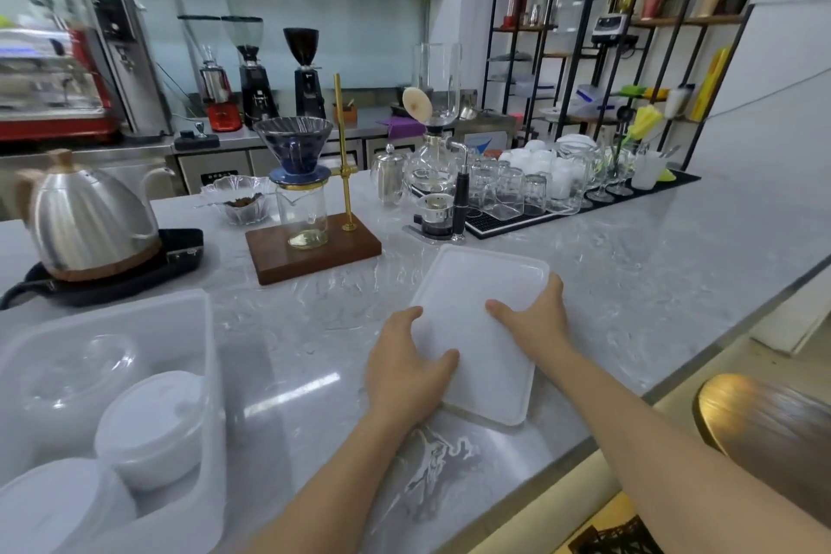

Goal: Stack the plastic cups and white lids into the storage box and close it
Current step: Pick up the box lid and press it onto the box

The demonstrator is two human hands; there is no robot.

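Observation:
The translucent storage box (209,355) stands open at the lower left of the counter. Inside it lie stacks of white lids (153,423) and clear plastic cups (76,373). The box's flat white lid (481,283) lies on the marble counter in the middle. My left hand (404,364) grips its near left edge, thumb on top. My right hand (535,319) holds its right edge, fingers curled over the rim.
A pour-over stand on a wooden base (310,247) and a steel kettle (90,220) stand behind. A siphon brewer (436,175) and a black mat with several glasses (539,193) sit at the back right. The counter's edge (674,391) runs along the right.

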